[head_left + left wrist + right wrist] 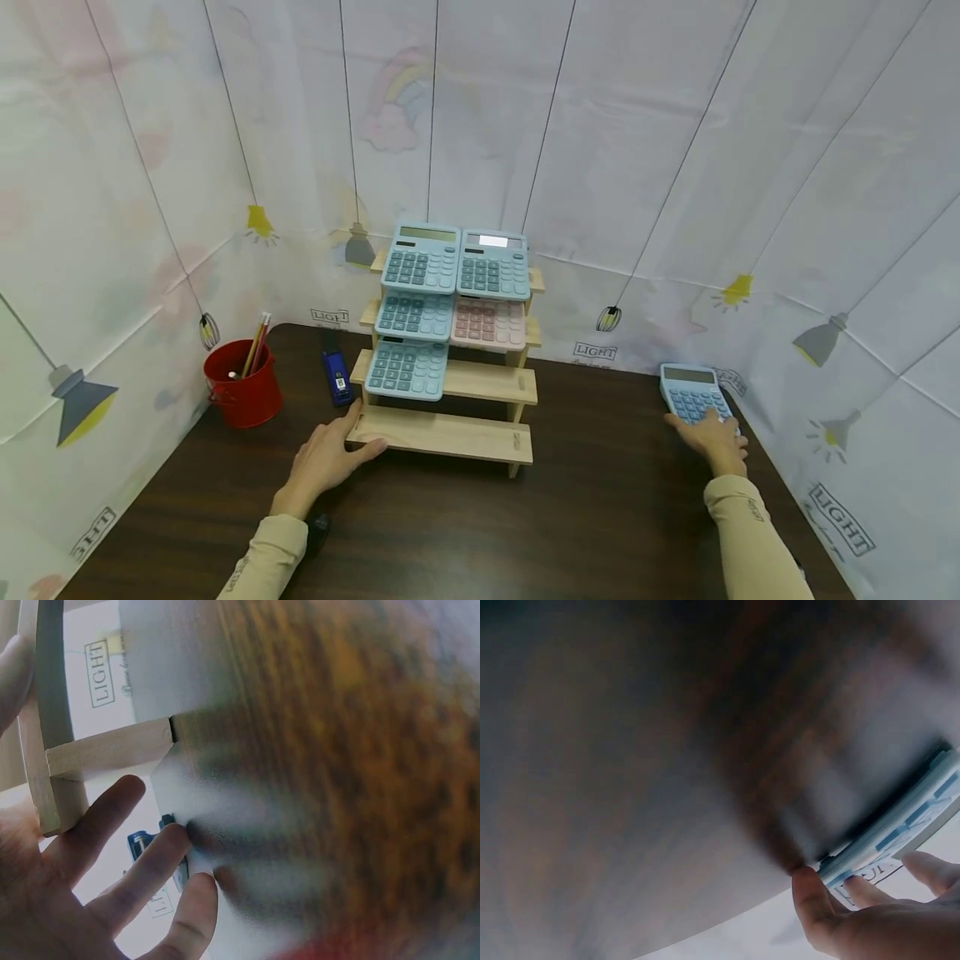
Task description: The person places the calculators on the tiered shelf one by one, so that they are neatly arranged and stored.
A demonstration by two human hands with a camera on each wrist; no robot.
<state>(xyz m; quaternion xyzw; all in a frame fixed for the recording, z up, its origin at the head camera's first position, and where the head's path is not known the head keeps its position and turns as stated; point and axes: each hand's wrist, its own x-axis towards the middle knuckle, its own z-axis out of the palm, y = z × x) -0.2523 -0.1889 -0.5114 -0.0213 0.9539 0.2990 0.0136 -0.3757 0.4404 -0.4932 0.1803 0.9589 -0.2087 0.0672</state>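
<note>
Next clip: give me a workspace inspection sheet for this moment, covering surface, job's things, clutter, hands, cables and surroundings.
Surface: dark wood-grain table.
Job's things: blue calculator flat at the table's right edge; stepped wooden rack holding four blue calculators and one pink calculator; its bottom step and the right half of the step above are bare.
Clutter: red bucket with pencils; blue stapler left of the rack.
Hands: left hand rests on the rack's bottom step, fingers extended; right hand grips the near end of the lone blue calculator, thumb and fingers on its edges in the right wrist view.
Cables: nothing seen.
Surroundings: white printed backdrop with lamp drawings on three sides.
</note>
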